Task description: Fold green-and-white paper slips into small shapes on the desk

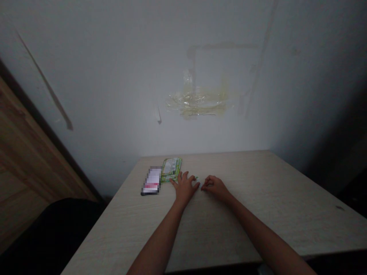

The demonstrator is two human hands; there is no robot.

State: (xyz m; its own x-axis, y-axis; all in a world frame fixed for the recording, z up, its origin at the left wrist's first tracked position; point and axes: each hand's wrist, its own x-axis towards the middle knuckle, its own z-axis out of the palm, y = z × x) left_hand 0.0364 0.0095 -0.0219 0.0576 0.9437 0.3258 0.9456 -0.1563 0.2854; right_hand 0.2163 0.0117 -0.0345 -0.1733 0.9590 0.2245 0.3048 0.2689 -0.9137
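My left hand lies flat on the pale wooden table, fingers spread, its fingertips touching the near edge of a green and white packet. A small green and white piece peeks out beside its index finger. My right hand rests just to the right, fingers curled together with the tips pinched near that small piece. Whether it grips the piece I cannot make out. A phone with a lit screen lies left of the packet.
The table stands against a white wall with old tape residue. A wooden door or panel is at the left. A dark shape sits below the table's left edge.
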